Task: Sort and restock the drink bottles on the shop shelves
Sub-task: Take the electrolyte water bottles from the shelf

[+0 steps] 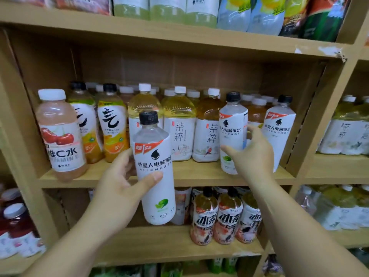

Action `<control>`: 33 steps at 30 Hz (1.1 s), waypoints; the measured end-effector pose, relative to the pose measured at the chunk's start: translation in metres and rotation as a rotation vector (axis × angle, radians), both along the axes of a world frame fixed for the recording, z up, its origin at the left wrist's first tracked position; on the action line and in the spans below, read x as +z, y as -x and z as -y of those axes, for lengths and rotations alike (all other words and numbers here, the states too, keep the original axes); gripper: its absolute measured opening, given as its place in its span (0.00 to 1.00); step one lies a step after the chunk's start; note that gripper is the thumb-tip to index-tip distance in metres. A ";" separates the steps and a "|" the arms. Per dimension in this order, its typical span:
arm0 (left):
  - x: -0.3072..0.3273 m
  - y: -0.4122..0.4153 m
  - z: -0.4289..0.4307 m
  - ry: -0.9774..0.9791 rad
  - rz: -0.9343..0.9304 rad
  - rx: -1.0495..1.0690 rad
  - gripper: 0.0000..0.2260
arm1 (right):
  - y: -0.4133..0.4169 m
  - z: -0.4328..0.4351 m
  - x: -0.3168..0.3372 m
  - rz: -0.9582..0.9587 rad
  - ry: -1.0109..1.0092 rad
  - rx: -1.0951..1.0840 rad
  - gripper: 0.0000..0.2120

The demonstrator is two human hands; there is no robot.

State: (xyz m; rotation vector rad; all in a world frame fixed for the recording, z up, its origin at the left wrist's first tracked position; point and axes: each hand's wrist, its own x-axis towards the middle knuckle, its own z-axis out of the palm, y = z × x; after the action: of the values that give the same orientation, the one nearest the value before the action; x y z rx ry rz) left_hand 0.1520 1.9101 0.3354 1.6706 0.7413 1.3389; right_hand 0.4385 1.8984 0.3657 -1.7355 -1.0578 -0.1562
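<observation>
In front of the middle shelf [199,172], a white-labelled electrolyte bottle [155,176] with a black cap is held upright off the shelf, clasped in the left hand [121,188] with the thumb across its label. On the shelf to the right, the right hand [253,152] wraps around a second matching bottle [232,128] standing near the front edge, just beside a third one [279,128]. Behind them stand tea bottles [179,124], two orange drink bottles [111,124] and a pink vitamin C bottle [60,132] at the far left.
</observation>
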 end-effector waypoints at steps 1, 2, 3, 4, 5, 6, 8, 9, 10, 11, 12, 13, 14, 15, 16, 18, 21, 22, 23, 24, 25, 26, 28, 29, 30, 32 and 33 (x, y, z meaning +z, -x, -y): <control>-0.006 0.009 0.002 0.020 0.008 -0.014 0.23 | 0.011 0.008 -0.001 -0.010 -0.027 0.029 0.33; -0.012 0.020 0.004 0.037 0.009 -0.020 0.23 | 0.023 0.016 -0.002 -0.026 -0.059 0.055 0.32; -0.019 0.030 0.005 0.047 0.006 -0.018 0.22 | 0.035 0.025 -0.003 -0.045 -0.090 0.082 0.31; -0.027 0.042 0.005 0.055 -0.009 -0.003 0.22 | 0.047 0.033 -0.006 -0.066 -0.112 0.111 0.30; -0.036 0.053 0.005 0.067 -0.021 0.011 0.22 | 0.059 0.042 -0.009 -0.091 -0.120 0.140 0.30; -0.046 0.065 0.005 0.092 -0.029 0.025 0.22 | 0.072 0.050 -0.014 -0.123 -0.118 0.172 0.30; -0.065 0.088 0.005 0.135 -0.056 0.044 0.24 | 0.095 0.063 -0.029 -0.197 -0.102 0.252 0.32; -0.074 0.099 0.004 0.146 -0.078 0.056 0.26 | 0.106 0.068 -0.039 -0.237 -0.086 0.300 0.32; -0.084 0.109 0.004 0.163 -0.095 0.071 0.27 | 0.116 0.071 -0.051 -0.278 -0.063 0.352 0.31; -0.097 0.119 0.002 0.183 -0.102 0.086 0.27 | 0.124 0.071 -0.065 -0.313 -0.031 0.404 0.30; -0.108 0.127 0.000 0.210 -0.112 0.103 0.27 | 0.132 0.070 -0.081 -0.348 0.004 0.451 0.30; -0.122 0.133 -0.002 0.231 -0.124 0.113 0.27 | 0.139 0.068 -0.097 -0.383 0.038 0.491 0.30; -0.135 0.139 -0.005 0.254 -0.140 0.115 0.28 | 0.145 0.063 -0.114 -0.418 0.069 0.524 0.32; -0.148 0.144 -0.009 0.269 -0.156 0.111 0.28 | 0.150 0.059 -0.131 -0.446 0.106 0.551 0.33; -0.159 0.147 -0.012 0.293 -0.176 0.118 0.27 | 0.156 0.054 -0.146 -0.467 0.147 0.568 0.35; -0.179 0.148 -0.022 0.324 -0.210 0.137 0.25 | 0.165 0.044 -0.172 -0.481 0.241 0.573 0.35; -0.198 0.145 -0.042 0.371 -0.274 0.181 0.25 | 0.173 0.028 -0.194 -0.473 0.355 0.591 0.35; -0.202 0.144 -0.049 0.376 -0.285 0.208 0.26 | 0.175 0.021 -0.199 -0.463 0.377 0.598 0.35; -0.206 0.143 -0.056 0.374 -0.291 0.228 0.27 | 0.175 0.013 -0.204 -0.448 0.391 0.603 0.34; -0.209 0.141 -0.062 0.370 -0.291 0.245 0.28 | 0.175 0.005 -0.208 -0.438 0.398 0.608 0.34; -0.212 0.140 -0.069 0.360 -0.282 0.258 0.29 | 0.175 -0.004 -0.210 -0.434 0.400 0.620 0.34; -0.212 0.138 -0.074 0.359 -0.281 0.272 0.29 | 0.176 -0.013 -0.212 -0.439 0.399 0.639 0.34; -0.216 0.135 -0.085 0.352 -0.281 0.297 0.30 | 0.176 -0.032 -0.218 -0.465 0.395 0.668 0.34; -0.220 0.133 -0.091 0.350 -0.281 0.300 0.30 | 0.176 -0.041 -0.221 -0.472 0.395 0.678 0.33; -0.224 0.132 -0.096 0.355 -0.287 0.302 0.30 | 0.177 -0.050 -0.224 -0.481 0.397 0.685 0.32; -0.236 0.130 -0.104 0.372 -0.304 0.307 0.32 | 0.179 -0.066 -0.231 -0.502 0.407 0.700 0.28; -0.242 0.129 -0.106 0.376 -0.295 0.312 0.32 | 0.180 -0.074 -0.235 -0.508 0.422 0.704 0.27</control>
State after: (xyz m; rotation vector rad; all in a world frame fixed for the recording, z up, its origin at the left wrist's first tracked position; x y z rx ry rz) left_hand 0.0228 2.0158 0.0938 1.5001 1.3828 1.0769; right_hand 0.2589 1.9727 0.1303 -1.5225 -1.2929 0.9570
